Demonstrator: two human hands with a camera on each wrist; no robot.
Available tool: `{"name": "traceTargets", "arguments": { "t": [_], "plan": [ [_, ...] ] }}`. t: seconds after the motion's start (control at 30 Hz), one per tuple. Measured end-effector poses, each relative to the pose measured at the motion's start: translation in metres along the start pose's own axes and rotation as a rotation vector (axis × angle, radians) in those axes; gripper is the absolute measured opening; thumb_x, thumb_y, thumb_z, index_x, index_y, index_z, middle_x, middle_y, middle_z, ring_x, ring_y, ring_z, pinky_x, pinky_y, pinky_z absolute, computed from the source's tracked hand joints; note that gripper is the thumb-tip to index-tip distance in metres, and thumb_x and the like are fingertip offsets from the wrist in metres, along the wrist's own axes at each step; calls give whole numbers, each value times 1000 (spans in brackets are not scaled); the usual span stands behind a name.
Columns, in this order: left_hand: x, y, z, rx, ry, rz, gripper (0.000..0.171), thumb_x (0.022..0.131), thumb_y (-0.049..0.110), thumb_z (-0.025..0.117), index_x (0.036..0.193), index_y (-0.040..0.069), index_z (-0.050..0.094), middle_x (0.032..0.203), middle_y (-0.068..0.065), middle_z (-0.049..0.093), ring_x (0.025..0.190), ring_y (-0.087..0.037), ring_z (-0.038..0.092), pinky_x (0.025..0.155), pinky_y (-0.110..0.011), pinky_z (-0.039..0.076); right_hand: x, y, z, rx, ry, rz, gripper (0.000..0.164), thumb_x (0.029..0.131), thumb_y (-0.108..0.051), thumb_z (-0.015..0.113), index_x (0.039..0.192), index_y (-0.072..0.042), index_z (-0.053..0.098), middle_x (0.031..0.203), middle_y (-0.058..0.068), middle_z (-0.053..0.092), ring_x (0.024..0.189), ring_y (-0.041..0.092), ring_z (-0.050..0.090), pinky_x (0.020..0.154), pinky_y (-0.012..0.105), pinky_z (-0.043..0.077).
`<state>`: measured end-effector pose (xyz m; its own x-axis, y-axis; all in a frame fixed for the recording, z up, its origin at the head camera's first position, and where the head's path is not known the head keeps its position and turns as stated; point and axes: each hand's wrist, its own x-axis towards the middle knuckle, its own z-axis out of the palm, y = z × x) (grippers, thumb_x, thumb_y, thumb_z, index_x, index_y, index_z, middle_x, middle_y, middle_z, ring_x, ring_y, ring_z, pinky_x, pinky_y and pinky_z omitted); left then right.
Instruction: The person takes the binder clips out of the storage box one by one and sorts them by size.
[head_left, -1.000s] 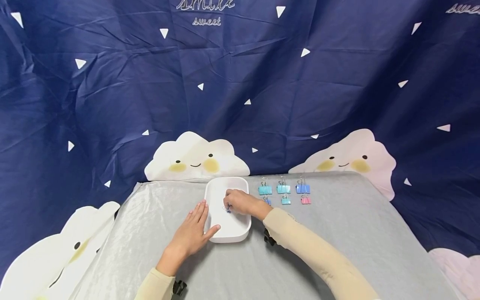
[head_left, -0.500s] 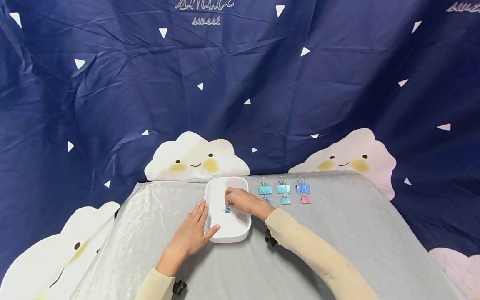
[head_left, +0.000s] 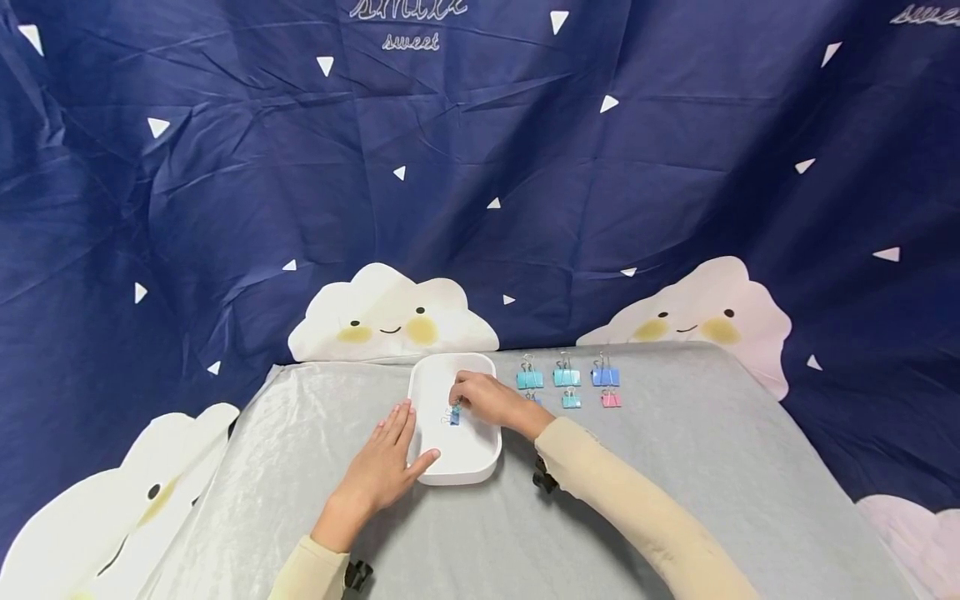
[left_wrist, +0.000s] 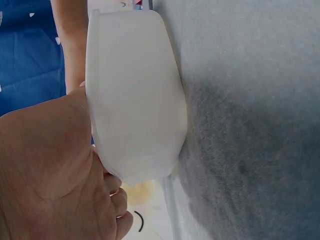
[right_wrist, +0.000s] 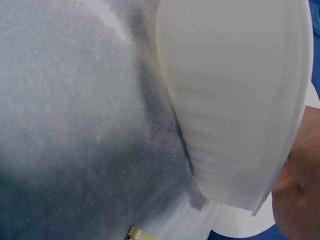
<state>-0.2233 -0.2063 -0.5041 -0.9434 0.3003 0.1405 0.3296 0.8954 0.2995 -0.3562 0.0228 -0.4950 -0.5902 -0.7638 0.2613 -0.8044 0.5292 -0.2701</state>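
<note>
A white rectangular box (head_left: 459,467) stands on the grey cloth. My left hand (head_left: 384,458) rests on its left rim with straight fingers, thumb over the near corner. In the left wrist view the palm (left_wrist: 50,175) lies against the box wall (left_wrist: 135,95). Reaching over the right rim, my right hand (head_left: 483,398) has its fingers curled down inside the box and pinches a small blue binder clip (head_left: 455,416). Wire handles show beside that clip; whether a second clip lies there I cannot tell. The box wall (right_wrist: 235,95) hides my right fingertips in the right wrist view.
Right of the box, binder clips lie in two rows: larger teal (head_left: 529,380), teal (head_left: 567,377) and blue (head_left: 606,377) behind; smaller blue (head_left: 534,398), teal (head_left: 572,401) and pink (head_left: 611,400) in front. My right wrist partly covers the small blue one. A navy curtain (head_left: 480,167) hangs behind.
My right fingers have shifted slightly up from the box floor, and more of the blue clip shows beneath them. The left hand stays in place on the rim.
</note>
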Motion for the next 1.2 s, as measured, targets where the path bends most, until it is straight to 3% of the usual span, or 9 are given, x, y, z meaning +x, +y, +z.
{"name": "traceTargets", "arguments": {
  "t": [0.27, 0.5, 0.8, 1.2],
  "plan": [
    [0, -8, 11, 40, 7, 2, 94, 107, 66, 44, 164, -7, 30, 175, -22, 25, 163, -40, 27, 132, -57, 29, -5, 0, -7, 48, -1, 59, 12, 98, -1, 73, 103, -9, 80, 102, 3, 72, 94, 15, 70, 86, 31, 61],
    [-2, -1, 4, -10, 4, -1, 94, 107, 65, 47, 162, -11, 32, 173, -26, 28, 161, -45, 29, 130, -61, 29, -14, -3, -20, 76, 39, 102, 10, 97, -4, 74, 104, -10, 79, 103, 2, 72, 92, 13, 68, 83, 29, 60],
    [0, 3, -2, 9, -29, -24, 89, 108, 57, 52, 163, -9, 31, 175, -25, 25, 163, -43, 25, 133, -58, 26, -29, -4, -41, 97, 94, 134, 12, 97, -3, 70, 103, -12, 75, 100, -1, 70, 86, 9, 61, 77, 24, 56],
    [1, 3, -2, 17, -59, -42, 90, 108, 59, 51, 164, -8, 29, 176, -23, 22, 165, -40, 22, 134, -56, 25, -61, 4, -60, 66, 188, 76, 12, 96, -1, 74, 103, -9, 78, 101, 2, 73, 90, 14, 70, 82, 29, 62]
  ]
}}
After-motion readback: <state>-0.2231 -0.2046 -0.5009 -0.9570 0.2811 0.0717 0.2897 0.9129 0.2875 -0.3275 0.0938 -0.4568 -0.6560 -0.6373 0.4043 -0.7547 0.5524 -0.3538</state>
